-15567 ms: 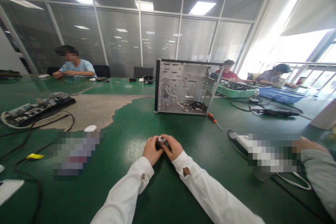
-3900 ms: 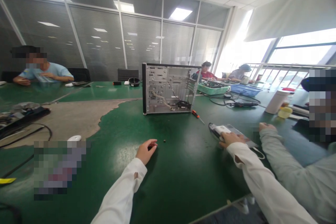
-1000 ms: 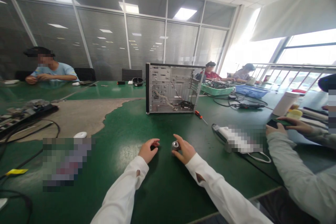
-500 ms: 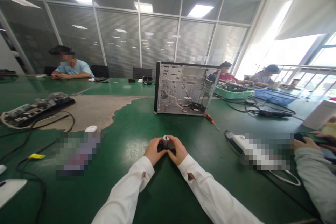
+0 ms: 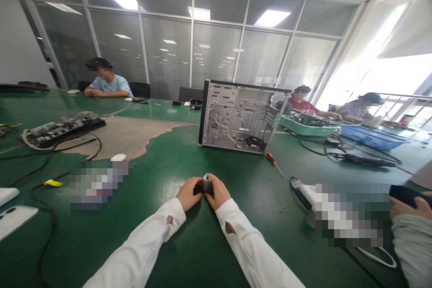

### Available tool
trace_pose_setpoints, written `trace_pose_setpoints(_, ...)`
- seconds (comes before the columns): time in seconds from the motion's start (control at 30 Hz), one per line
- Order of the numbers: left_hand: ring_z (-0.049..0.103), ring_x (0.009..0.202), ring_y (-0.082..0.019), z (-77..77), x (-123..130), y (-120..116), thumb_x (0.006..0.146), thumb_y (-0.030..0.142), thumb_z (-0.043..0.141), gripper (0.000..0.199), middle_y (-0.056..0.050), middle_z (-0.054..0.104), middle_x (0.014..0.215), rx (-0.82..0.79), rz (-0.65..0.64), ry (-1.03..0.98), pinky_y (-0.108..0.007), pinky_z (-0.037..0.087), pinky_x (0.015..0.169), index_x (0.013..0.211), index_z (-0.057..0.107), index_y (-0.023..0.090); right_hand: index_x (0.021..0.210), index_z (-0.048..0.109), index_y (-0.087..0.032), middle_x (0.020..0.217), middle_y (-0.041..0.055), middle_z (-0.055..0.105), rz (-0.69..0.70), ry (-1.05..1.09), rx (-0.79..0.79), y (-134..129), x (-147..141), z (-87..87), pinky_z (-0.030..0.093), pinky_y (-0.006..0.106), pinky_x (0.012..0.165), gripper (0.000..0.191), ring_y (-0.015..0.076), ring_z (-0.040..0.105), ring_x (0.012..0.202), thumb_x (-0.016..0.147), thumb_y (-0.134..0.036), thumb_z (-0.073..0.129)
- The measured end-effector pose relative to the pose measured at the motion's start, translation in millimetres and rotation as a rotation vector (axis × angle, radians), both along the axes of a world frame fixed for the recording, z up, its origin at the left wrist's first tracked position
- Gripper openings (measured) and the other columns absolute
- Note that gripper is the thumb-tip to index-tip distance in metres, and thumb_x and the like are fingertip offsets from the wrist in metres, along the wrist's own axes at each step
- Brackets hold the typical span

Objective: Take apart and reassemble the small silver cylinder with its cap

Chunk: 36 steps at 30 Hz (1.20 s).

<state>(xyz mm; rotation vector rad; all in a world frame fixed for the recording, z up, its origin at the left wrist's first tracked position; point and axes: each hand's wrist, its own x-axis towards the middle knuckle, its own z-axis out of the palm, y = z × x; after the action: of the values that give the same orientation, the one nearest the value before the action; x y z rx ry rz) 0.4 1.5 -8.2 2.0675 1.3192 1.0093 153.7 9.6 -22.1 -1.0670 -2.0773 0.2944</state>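
Both my hands meet above the green table around a small grey metal cylinder [image 5: 207,183], which stands upright with a short dark stub on its top; it looks like a small electric motor. My left hand [image 5: 189,194] is curled, with its fingertips and thumb against the cylinder's left side. On the other side, my right hand [image 5: 218,192] closes on the cylinder, its index finger near the top rim and its thumb low. The dark gap inside my left hand hides some detail. Beyond my hands stands an opened computer case [image 5: 236,119], side panel off, cables and a black fan inside.
A screwdriver [image 5: 275,164] with an orange-red handle lies by the case. A circuit-board assembly [image 5: 67,128] with black cables is at left, a white power strip [image 5: 307,193] at right. Farther right are a green basket [image 5: 308,128] and blue basket [image 5: 374,137]. Several people sit around.
The view has turned slightly left, so the case and baskets appear shifted right. My hands, still around the cylinder, appear a little farther left in the picture. The neighbour's hands at right have shifted.
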Motion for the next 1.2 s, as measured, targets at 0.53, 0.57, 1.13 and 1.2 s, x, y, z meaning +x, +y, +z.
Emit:
trace_pose_setpoints(0.53,0.053,0.066,-0.016,1.3,6.7,8.2,0.064,0.041,0.054,0.03,-0.002,0.059,0.07,-0.066,0.105,-0.131,-0.026,0.039,0.06,0.078,0.058,0.015,0.122,0.028,-0.019,0.11,0.0082,0.048,0.132,0.036,-0.064,5.3,-2.7,8.8,0.038,0.034,0.084,0.072,0.0203,0.044,0.1,0.056,-0.017,0.057)
trace_pose_setpoints(0.57,0.053,0.065,-0.016,2.4,5.9,7.8,0.065,0.041,0.053,0.03,-0.003,0.059,0.07,-0.082,0.087,-0.152,-0.026,0.039,0.06,0.078,0.059,0.015,0.122,0.028,-0.02,0.108,0.0073,0.049,0.145,0.065,-0.094,4.9,-2.4,10.2,0.039,0.033,0.082,0.073,0.0194,0.046,0.096,0.055,-0.018,0.059)
trace_pose_setpoints(1.13,0.055,0.081,-0.019,6.4,-3.2,11.3,0.062,0.035,0.058,0.053,-0.009,0.06,0.092,-0.394,0.091,-0.653,-0.029,0.04,0.075,0.108,0.049,0.009,0.11,0.032,-0.021,0.086,0.0007,0.051,0.158,0.388,-0.435,6.2,-13.1,7.2,0.041,0.028,0.066,0.073,0.0127,0.052,0.072,0.048,-0.026,0.069)
trace_pose_setpoints(1.2,0.056,0.081,-0.019,6.0,-3.7,12.2,0.064,0.036,0.056,0.051,-0.01,0.059,0.096,-0.41,0.082,-0.675,-0.03,0.042,0.073,0.107,0.049,0.01,0.109,0.033,-0.021,0.089,0.0019,0.051,0.135,0.441,-0.43,4.9,-19.0,7.3,0.041,0.027,0.065,0.071,0.0127,0.052,0.074,0.048,-0.027,0.069)
